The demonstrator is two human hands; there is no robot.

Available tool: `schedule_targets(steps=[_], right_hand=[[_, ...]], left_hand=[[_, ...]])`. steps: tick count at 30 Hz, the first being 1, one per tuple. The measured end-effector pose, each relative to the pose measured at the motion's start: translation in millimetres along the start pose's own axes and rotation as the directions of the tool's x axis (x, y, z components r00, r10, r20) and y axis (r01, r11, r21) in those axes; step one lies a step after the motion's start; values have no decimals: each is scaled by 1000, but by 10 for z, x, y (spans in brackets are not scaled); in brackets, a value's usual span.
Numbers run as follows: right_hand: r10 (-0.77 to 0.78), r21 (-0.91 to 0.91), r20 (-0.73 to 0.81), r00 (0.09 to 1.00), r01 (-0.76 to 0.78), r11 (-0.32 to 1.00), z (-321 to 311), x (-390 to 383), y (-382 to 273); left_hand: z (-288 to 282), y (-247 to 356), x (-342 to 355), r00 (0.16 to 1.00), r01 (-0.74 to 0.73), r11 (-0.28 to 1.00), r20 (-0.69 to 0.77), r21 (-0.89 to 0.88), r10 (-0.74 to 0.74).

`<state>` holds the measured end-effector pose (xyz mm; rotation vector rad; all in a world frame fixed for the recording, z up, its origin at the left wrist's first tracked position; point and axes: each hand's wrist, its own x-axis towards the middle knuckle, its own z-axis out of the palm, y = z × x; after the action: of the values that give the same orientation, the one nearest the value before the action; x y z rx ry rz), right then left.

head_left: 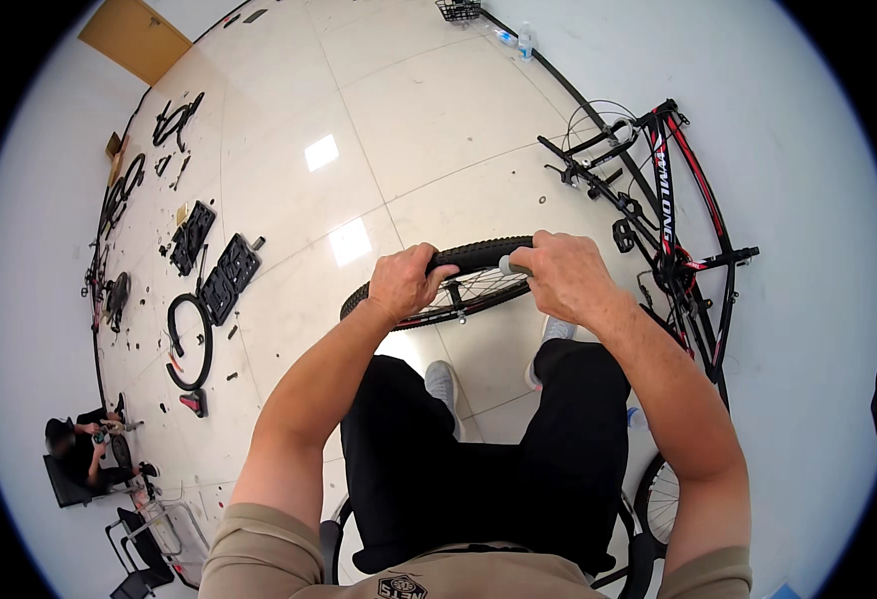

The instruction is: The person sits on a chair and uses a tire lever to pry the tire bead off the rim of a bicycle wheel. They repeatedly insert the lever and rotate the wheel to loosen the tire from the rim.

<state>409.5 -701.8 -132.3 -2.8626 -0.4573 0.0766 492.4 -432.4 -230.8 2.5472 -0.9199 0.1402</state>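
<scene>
A bicycle wheel [466, 258] with a black knobbly tire stands tilted in front of my knees, its spokes and hub showing below the tire's upper edge. My left hand [406, 284] is closed over the tire on the left, the thumb lying along its near side. On the right, my right hand [570, 280] is wrapped round a small tool with a rounded grey end [505, 265], which points left against the tire. The rest of that tool is hidden in the fingers, so its kind is unclear. The wheel's lower part is out of sight.
A black and red bicycle frame [666, 200] leans along the right wall. Left on the floor are open black tool cases [229, 280], a loose tire [171, 334], a red and black saddle [193, 402] and scattered small parts. Another person [84, 454] sits far left. Bottles [525, 42] stand at the back.
</scene>
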Motion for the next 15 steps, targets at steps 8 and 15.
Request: schedule_targets(steps=[8,15], right_hand=[[-95,-142,-49,994,87,986,218,20,-144],[130,94,-284,950,-107,990,846,-249,-212]], left_hand=[[-9,-73,145,996,58,998,69,-1,-57],[-20,-90,209,992,91,996,93,-8,-90]])
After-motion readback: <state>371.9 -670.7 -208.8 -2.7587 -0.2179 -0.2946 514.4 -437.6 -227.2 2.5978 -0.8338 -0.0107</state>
